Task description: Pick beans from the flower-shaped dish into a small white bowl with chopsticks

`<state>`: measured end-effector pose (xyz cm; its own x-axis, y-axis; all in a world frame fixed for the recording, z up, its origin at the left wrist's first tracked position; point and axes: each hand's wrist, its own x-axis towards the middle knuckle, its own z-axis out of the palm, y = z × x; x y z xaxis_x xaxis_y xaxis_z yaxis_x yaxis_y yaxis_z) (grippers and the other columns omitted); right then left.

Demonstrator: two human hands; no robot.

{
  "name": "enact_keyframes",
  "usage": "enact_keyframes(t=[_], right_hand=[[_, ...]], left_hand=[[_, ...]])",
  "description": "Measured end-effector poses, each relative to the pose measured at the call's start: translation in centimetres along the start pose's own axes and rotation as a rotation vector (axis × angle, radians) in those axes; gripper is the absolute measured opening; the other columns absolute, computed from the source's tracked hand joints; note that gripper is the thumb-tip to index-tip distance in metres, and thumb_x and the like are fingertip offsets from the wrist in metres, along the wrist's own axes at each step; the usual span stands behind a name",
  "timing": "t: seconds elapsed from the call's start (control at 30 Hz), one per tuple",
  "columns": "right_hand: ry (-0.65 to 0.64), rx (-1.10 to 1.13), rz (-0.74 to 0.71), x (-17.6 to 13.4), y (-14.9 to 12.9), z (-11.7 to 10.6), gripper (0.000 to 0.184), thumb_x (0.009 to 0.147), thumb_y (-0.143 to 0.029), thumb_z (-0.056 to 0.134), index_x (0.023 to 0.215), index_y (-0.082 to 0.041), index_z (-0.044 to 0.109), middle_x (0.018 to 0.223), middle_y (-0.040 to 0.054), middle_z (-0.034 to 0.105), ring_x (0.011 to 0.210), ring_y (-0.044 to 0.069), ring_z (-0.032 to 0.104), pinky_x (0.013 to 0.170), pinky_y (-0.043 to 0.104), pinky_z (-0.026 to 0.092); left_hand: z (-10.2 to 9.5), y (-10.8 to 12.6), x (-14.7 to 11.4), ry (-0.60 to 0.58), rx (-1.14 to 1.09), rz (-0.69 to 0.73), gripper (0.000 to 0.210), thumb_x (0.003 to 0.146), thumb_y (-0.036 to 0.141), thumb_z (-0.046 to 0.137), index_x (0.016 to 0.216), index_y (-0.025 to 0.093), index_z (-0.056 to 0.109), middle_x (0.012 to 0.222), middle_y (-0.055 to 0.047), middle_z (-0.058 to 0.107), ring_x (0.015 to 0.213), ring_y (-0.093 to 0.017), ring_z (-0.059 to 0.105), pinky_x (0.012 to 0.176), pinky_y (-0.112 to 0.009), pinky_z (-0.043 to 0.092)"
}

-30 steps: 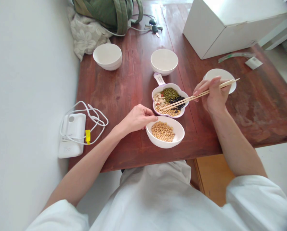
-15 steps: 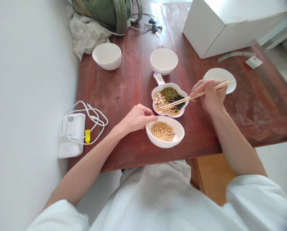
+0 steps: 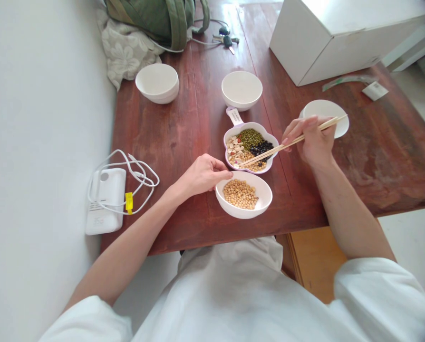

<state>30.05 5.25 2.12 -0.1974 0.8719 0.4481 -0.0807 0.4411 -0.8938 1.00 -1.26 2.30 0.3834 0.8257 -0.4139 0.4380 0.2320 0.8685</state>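
Observation:
My left hand [image 3: 207,175] pinches the left rim of a white bowl [image 3: 244,213] close to the table's front edge. Soybeans [image 3: 240,194] lie in that bowl. My right hand [image 3: 314,142] is closed on a pair of wooden chopsticks [image 3: 294,141]. Their tips reach down among the soybeans at the near side of a flower-shaped dish [image 3: 275,160] with a labelled handle. Green mung beans [image 3: 251,138], black beans [image 3: 261,148] and pale peanut pieces [image 3: 235,145] share the dish. Whether a bean sits between the tips is too small to tell.
White bowls stand at the back left [image 3: 157,84], back middle [image 3: 241,91] and right [image 3: 325,110], the last partly behind my right hand. A power bank [image 3: 107,202] with a white cable lies left. Farther back are a green bag [image 3: 151,21], keys [image 3: 228,41] and a white box [image 3: 315,45].
The chopstick tips have shifted slightly right and down among the soybeans in the dish. My left hand keeps its hold on the bowl.

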Motion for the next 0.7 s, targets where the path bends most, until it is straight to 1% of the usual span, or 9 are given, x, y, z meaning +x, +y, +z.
enact_keyframes(t=[0.27, 0.47, 0.6, 0.7], right_hand=[[0.082, 0.059, 0.091, 0.37, 0.56, 0.62, 0.065, 0.092, -0.071, 0.069, 0.053, -0.019, 0.073, 0.048, 0.0059, 0.06, 0.035, 0.013, 0.053, 0.028, 0.024, 0.032], [0.096, 0.069, 0.122, 0.38, 0.75, 0.89, 0.066, 0.093, -0.072, 0.068, 0.052, -0.022, 0.072, 0.046, 0.0048, 0.059, 0.033, 0.012, 0.05, 0.027, 0.024, 0.031], [0.117, 0.098, 0.121, 0.34, 0.64, 0.98, 0.065, 0.091, -0.074, 0.068, 0.052, -0.022, 0.071, 0.046, 0.0052, 0.058, 0.034, 0.013, 0.049, 0.027, 0.026, 0.031], [0.169, 0.137, 0.081, 0.5, 0.47, 0.79, 0.065, 0.095, -0.069, 0.067, 0.05, -0.022, 0.067, 0.046, 0.0051, 0.057, 0.034, 0.012, 0.047, 0.027, 0.026, 0.031]], left_hand=[[-0.01, -0.15, 0.03, -0.002, -0.004, 0.003, 0.028, 0.083, 0.04, 0.074, 0.077, 0.013, 0.08, 0.05, 0.003, 0.055, 0.041, -0.006, 0.044, 0.042, -0.019, 0.035], [0.03, -0.03, 0.02, 0.003, 0.002, 0.006, 0.027, 0.082, 0.038, 0.074, 0.077, 0.012, 0.08, 0.05, 0.003, 0.055, 0.042, -0.006, 0.045, 0.043, -0.019, 0.036], [0.05, -0.01, 0.02, 0.002, -0.005, 0.004, 0.027, 0.082, 0.038, 0.074, 0.077, 0.012, 0.079, 0.051, 0.004, 0.055, 0.042, -0.005, 0.044, 0.043, -0.018, 0.035], [0.04, 0.02, 0.0, -0.001, -0.008, -0.004, 0.027, 0.082, 0.038, 0.074, 0.076, 0.012, 0.079, 0.051, 0.004, 0.055, 0.043, -0.006, 0.044, 0.042, -0.018, 0.034]])
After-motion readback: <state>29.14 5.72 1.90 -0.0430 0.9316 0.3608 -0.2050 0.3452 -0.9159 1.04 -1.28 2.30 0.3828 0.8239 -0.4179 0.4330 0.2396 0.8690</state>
